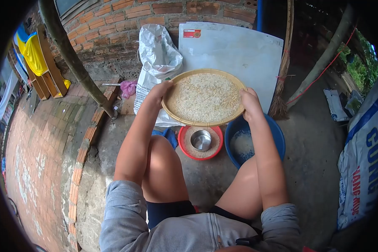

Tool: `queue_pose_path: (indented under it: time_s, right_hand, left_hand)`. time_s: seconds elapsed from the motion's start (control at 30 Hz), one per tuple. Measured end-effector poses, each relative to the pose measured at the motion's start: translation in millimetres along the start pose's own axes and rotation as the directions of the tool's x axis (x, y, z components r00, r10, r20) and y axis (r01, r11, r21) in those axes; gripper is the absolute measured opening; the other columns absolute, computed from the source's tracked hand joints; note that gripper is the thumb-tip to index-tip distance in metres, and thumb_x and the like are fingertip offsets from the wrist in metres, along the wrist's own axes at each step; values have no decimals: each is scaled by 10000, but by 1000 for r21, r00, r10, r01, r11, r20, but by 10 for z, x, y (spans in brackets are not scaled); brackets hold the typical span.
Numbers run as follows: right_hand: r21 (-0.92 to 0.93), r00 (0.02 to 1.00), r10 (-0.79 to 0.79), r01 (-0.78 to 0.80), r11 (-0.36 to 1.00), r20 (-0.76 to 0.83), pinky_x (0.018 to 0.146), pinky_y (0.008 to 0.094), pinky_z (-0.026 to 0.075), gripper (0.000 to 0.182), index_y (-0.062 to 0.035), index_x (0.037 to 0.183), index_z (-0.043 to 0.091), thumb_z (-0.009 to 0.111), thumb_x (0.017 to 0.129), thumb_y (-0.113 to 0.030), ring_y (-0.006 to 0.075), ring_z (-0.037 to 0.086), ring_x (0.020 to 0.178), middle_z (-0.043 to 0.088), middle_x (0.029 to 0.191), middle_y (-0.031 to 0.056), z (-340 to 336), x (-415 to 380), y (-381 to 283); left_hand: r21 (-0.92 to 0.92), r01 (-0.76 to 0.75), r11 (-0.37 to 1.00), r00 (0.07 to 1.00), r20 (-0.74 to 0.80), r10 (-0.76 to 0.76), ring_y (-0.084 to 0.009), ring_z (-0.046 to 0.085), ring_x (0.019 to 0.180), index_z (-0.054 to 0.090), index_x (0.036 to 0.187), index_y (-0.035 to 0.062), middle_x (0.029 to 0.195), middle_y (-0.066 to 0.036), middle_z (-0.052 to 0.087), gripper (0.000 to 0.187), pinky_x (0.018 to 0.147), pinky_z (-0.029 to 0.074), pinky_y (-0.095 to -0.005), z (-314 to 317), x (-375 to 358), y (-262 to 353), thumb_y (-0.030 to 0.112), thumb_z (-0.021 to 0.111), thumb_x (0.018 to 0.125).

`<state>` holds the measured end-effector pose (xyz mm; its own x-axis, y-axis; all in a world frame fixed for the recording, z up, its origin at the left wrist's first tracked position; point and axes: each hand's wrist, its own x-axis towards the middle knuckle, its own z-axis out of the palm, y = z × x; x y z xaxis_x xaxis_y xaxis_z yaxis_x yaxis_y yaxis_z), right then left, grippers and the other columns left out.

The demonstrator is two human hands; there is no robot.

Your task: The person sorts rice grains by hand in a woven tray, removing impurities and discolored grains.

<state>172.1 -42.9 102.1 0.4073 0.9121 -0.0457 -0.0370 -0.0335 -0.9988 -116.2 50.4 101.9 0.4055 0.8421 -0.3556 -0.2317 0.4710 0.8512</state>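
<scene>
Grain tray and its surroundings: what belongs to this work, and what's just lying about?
Seemingly in the work: grain tray, in left hand and right hand; red basin; metal bowl; blue basin.

Apparently lying about: broom; pink bag; white board.

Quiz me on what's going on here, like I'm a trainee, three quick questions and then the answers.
1. True or false: the metal bowl is inside the red basin.
2. What colour is the other basin, beside the red one? A) green B) blue C) yellow
3. Fill in: the left hand and right hand hold a tray spread with pale ____.

Key: 1. True. 2. B. 3. grains.
</scene>
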Motion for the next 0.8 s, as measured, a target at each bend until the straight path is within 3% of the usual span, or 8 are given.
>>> queue_pose_path:
  time_s: [0.1, 0.2, 0.3, 0.37, 0.53, 0.6, 0.67, 0.8]
  right_hand:
    - [135, 960, 136, -173, 976, 245, 834, 380, 492, 324, 49, 1183, 483, 344, 947, -125, 262, 607, 964, 585, 1109, 177, -388, 311, -75]
    - [233, 924, 277, -340, 911, 264, 788, 413, 516, 304, 64, 1134, 507, 365, 941, -123, 297, 629, 891, 608, 1029, 196, -484, 419, -41]
    - [230, 980, 136, -166, 959, 143, 832, 435, 500, 330, 62, 1174, 481, 366, 942, -144, 308, 611, 967, 594, 1081, 210, -4, -23, -49]
    - [202, 996, 33, -50, 978, 84, 851, 443, 492, 345, 60, 1192, 470, 367, 943, -155, 311, 602, 999, 587, 1103, 216, 15, -31, -13]
    - [331, 859, 367, -484, 810, 358, 860, 431, 483, 382, 60, 1223, 454, 373, 943, -187, 306, 597, 994, 579, 1115, 208, -476, 448, 28]
    - [362, 887, 342, -443, 821, 309, 850, 424, 484, 377, 56, 1222, 456, 383, 945, -189, 300, 602, 969, 580, 1108, 201, -319, 340, 49]
    - [161, 1000, 26, -25, 987, -7, 878, 425, 476, 359, 48, 1197, 486, 379, 948, -187, 280, 595, 1003, 584, 1117, 182, -19, 74, 107]
    - [249, 980, 135, -168, 954, 146, 876, 404, 483, 363, 52, 1206, 472, 362, 957, -187, 279, 596, 1008, 583, 1119, 188, -285, 187, -95]
  left_hand:
    - [116, -313, 942, 933, -144, 328, -175, 566, 831, 447, 1180, 44, 1003, -91, 551, 268, 786, 504, -322, 467, -178, -104, 188, 404, 958]
    - [76, -238, 968, 966, -89, 244, -187, 569, 860, 425, 1202, 39, 1004, -93, 560, 292, 747, 511, -349, 410, -21, -156, 197, 405, 957]
    - [-4, 29, 1000, 999, -28, -29, -256, 643, 872, 455, 1162, -9, 979, -156, 593, 298, 781, 553, -399, -140, 251, -104, 192, 383, 953]
    - [7, -38, 999, 997, -67, 39, -245, 634, 847, 459, 1188, -13, 967, -142, 598, 314, 779, 542, -381, -42, 114, -62, 181, 398, 949]
    - [69, -285, 956, 939, -181, 292, -192, 590, 857, 425, 1232, 27, 1015, -110, 577, 312, 804, 503, -341, 599, -168, -178, 167, 404, 954]
    - [45, -195, 980, 979, -55, 197, -200, 612, 853, 426, 1231, 29, 1014, -115, 583, 313, 786, 530, -339, 221, 81, -139, 164, 402, 950]
    - [36, -8, 999, 1000, -11, 8, -219, 639, 858, 450, 1203, 19, 993, -141, 594, 296, 766, 558, -346, 5, 50, -9, 137, 401, 936]
    - [125, -265, 956, 955, -106, 278, -206, 611, 805, 448, 1202, 12, 971, -120, 585, 295, 740, 535, -341, 308, -44, -106, 129, 416, 933]
